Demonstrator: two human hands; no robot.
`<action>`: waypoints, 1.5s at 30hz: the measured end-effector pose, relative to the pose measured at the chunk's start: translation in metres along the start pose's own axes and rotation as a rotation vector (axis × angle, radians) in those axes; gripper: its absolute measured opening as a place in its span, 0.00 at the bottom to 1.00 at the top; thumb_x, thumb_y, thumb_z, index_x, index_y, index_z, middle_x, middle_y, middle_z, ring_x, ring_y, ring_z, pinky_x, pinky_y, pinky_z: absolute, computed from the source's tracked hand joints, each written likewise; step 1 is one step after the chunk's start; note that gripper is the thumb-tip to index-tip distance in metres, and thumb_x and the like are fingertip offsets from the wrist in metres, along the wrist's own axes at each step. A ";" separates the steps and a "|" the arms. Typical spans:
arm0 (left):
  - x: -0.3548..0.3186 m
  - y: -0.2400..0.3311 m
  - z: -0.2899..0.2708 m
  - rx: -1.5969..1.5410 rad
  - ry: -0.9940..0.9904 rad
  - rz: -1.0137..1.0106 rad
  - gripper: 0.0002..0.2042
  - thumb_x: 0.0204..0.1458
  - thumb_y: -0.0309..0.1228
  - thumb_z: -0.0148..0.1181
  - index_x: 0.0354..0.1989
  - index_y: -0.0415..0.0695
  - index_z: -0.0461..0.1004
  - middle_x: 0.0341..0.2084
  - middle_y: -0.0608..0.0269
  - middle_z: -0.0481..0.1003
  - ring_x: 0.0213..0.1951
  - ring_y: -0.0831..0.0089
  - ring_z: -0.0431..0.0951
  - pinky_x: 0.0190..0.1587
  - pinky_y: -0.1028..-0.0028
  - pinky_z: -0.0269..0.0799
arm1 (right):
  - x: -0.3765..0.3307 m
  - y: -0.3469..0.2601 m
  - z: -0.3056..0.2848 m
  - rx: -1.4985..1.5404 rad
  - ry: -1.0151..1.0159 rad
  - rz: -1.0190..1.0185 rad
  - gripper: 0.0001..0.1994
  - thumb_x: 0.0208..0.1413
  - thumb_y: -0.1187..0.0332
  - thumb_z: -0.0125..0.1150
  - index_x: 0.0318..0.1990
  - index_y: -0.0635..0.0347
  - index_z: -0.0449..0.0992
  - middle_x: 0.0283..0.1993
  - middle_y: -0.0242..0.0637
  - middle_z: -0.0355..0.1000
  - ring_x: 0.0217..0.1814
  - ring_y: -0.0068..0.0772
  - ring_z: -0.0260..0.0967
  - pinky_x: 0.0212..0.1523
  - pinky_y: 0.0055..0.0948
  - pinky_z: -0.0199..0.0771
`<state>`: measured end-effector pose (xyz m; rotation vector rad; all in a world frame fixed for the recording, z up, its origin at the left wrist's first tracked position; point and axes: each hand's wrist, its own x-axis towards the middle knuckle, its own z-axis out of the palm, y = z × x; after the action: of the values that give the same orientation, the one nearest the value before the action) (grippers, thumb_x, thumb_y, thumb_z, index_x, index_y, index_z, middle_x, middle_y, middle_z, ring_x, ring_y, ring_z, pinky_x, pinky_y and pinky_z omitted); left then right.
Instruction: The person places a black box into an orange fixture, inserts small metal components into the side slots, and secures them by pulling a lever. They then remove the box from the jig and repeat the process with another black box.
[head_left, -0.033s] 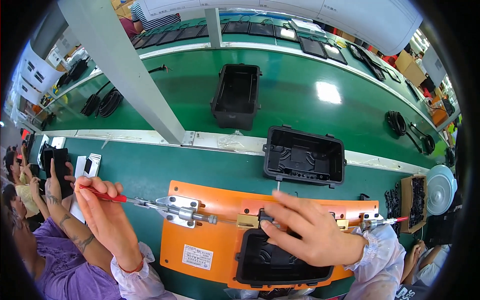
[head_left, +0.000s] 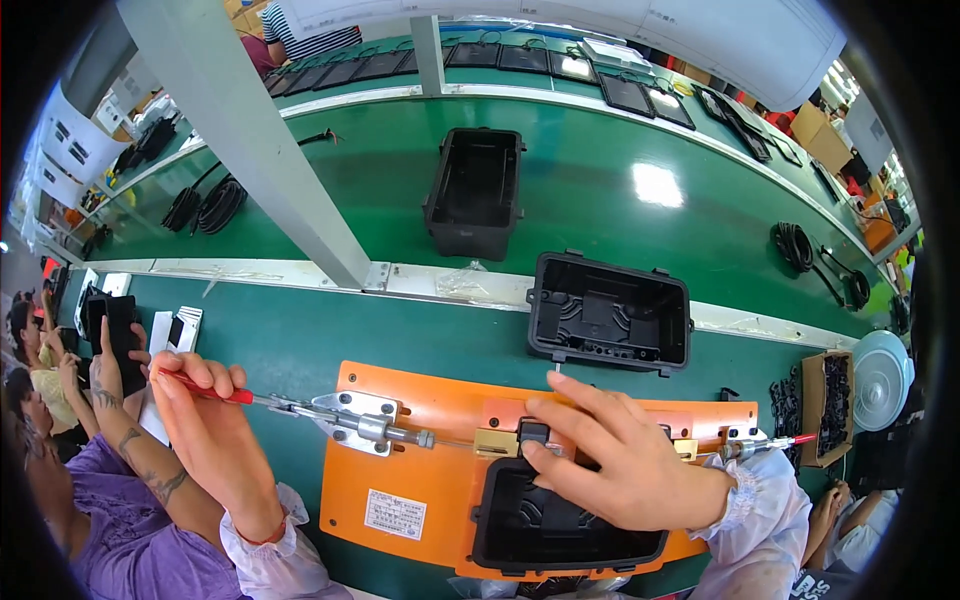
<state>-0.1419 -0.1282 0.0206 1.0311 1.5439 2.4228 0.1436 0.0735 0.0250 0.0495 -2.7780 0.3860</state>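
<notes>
My left hand [head_left: 215, 440] is closed round the red handle [head_left: 205, 387] of a toggle clamp [head_left: 365, 425], which is bolted on the left of an orange fixture plate [head_left: 350, 490]. Over the middle of the plate, my right hand [head_left: 625, 455] has its thumb and index finger about a small black piece [head_left: 533, 432]. That piece sits beside a brass block [head_left: 495, 443], at the upper edge of an open black plastic box [head_left: 510, 520]. My palm hides part of the box. A second clamp [head_left: 755, 447] with a red tip stands on the plate's right.
Beyond the fixture stand two open black boxes, one near [head_left: 610, 315] and one farther [head_left: 472, 195]. A cardboard box [head_left: 828, 410] of black parts and a pale blue round fan [head_left: 882, 380] are at right. A grey post [head_left: 250, 140] rises at left. A co-worker in purple [head_left: 130, 510] sits left.
The fingers of my right hand have shifted very slightly around the small black piece. My left hand and the clamp look the same.
</notes>
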 end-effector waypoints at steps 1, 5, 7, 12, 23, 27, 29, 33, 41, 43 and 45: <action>0.002 0.000 -0.001 -0.045 -0.002 -0.020 0.08 0.73 0.36 0.44 0.50 0.45 0.65 0.35 0.67 0.64 0.35 0.76 0.64 0.45 0.70 0.63 | 0.000 0.000 0.002 0.002 0.000 -0.002 0.17 0.52 0.68 0.67 0.47 0.67 0.78 0.56 0.49 0.73 0.62 0.53 0.70 0.52 0.43 0.75; 0.007 -0.006 -0.010 -0.112 0.120 -0.068 0.08 0.72 0.36 0.44 0.49 0.46 0.65 0.33 0.68 0.63 0.34 0.77 0.63 0.43 0.71 0.62 | -0.002 0.001 0.008 0.035 0.076 -0.042 0.18 0.49 0.67 0.71 0.46 0.66 0.78 0.57 0.48 0.74 0.58 0.49 0.72 0.48 0.39 0.76; 0.008 -0.010 -0.016 -0.145 0.164 -0.096 0.07 0.72 0.36 0.44 0.49 0.46 0.65 0.33 0.69 0.63 0.33 0.78 0.62 0.42 0.71 0.62 | -0.003 0.001 0.009 0.046 0.079 -0.041 0.17 0.50 0.67 0.69 0.46 0.68 0.78 0.57 0.49 0.74 0.56 0.48 0.72 0.49 0.40 0.77; 0.003 0.001 0.003 -0.057 0.095 -0.033 0.07 0.73 0.36 0.44 0.49 0.46 0.65 0.33 0.68 0.62 0.33 0.78 0.62 0.43 0.71 0.63 | -0.003 0.002 0.010 0.030 0.125 -0.080 0.17 0.50 0.68 0.69 0.44 0.70 0.79 0.55 0.51 0.74 0.54 0.46 0.73 0.47 0.39 0.79; 0.001 -0.003 0.006 0.021 0.054 0.009 0.08 0.73 0.36 0.42 0.50 0.46 0.64 0.32 0.68 0.62 0.32 0.77 0.61 0.45 0.68 0.65 | 0.001 0.005 0.007 0.172 0.143 -0.007 0.17 0.50 0.73 0.68 0.47 0.72 0.77 0.51 0.48 0.74 0.50 0.44 0.73 0.44 0.36 0.77; 0.006 -0.008 -0.012 -0.009 0.068 -0.010 0.09 0.73 0.37 0.43 0.52 0.46 0.64 0.33 0.68 0.63 0.33 0.77 0.64 0.49 0.66 0.67 | 0.017 0.000 -0.003 0.230 0.028 0.141 0.15 0.52 0.76 0.66 0.48 0.71 0.76 0.44 0.44 0.69 0.44 0.44 0.69 0.43 0.35 0.74; 0.008 -0.020 -0.032 -0.117 0.158 -0.115 0.11 0.72 0.37 0.46 0.53 0.43 0.65 0.35 0.66 0.66 0.36 0.75 0.68 0.55 0.62 0.69 | 0.019 0.000 0.003 0.256 0.044 0.167 0.13 0.53 0.76 0.65 0.47 0.70 0.76 0.43 0.43 0.67 0.43 0.45 0.68 0.42 0.36 0.73; 0.002 -0.057 -0.088 -0.278 0.133 -0.320 0.16 0.70 0.38 0.50 0.55 0.38 0.67 0.42 0.62 0.71 0.43 0.71 0.73 0.62 0.57 0.70 | 0.019 0.007 0.007 0.432 0.084 0.195 0.10 0.56 0.76 0.63 0.45 0.66 0.75 0.42 0.43 0.65 0.42 0.47 0.67 0.42 0.39 0.71; -0.010 -0.058 -0.080 -0.257 0.321 -0.520 0.22 0.70 0.41 0.50 0.62 0.36 0.64 0.47 0.58 0.70 0.52 0.66 0.73 0.65 0.57 0.69 | 0.041 0.034 -0.020 0.098 0.070 0.237 0.09 0.57 0.69 0.64 0.41 0.64 0.77 0.36 0.46 0.73 0.42 0.50 0.73 0.43 0.43 0.75; -0.010 -0.055 -0.088 -0.288 0.330 -0.498 0.22 0.70 0.41 0.49 0.63 0.36 0.63 0.49 0.57 0.69 0.54 0.66 0.72 0.65 0.57 0.68 | 0.074 0.075 -0.017 -0.031 0.095 0.270 0.11 0.56 0.65 0.66 0.41 0.63 0.79 0.38 0.46 0.76 0.43 0.52 0.74 0.46 0.43 0.75; -0.009 -0.064 -0.081 -0.322 0.321 -0.497 0.22 0.70 0.41 0.49 0.64 0.36 0.63 0.50 0.57 0.69 0.54 0.65 0.72 0.65 0.57 0.68 | 0.094 0.115 -0.001 -0.232 0.080 0.266 0.16 0.54 0.60 0.69 0.44 0.62 0.80 0.41 0.47 0.77 0.46 0.51 0.74 0.49 0.43 0.75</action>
<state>-0.1993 -0.1634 -0.0586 0.1766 1.2267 2.4213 0.0465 0.1859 0.0274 -0.3845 -2.7344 0.1221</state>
